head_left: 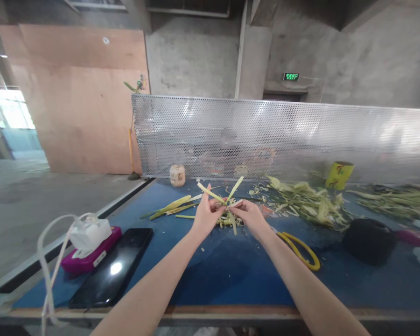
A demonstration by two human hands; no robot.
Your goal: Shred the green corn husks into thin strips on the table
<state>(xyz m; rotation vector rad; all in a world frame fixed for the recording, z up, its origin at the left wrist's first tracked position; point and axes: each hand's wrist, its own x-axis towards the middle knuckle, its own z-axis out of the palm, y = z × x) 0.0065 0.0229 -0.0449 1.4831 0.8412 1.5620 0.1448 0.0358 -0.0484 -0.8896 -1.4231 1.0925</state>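
Between both hands, above the blue table, is a small piece of crossed pale-green leaf strips (234,188) whose ends stick out in several directions. My left hand (209,213) pinches it near its centre, with the index finger raised along one strip. From the other side my right hand (251,214) grips a strip end between thumb and fingertips. Short cut scraps (226,221) lie on the table just beneath. To the left of my left hand lie a few longer leaf strips (171,207). Beside my right forearm rest scissors with yellow handles (310,254).
A pile of husk-like leaves (311,200) lies right, near a yellow-green container (339,176) and a black rounded object (369,241). At left are a phone (114,268) and a purple power strip (91,252) with cables. A perforated metal panel (283,140) stands behind.
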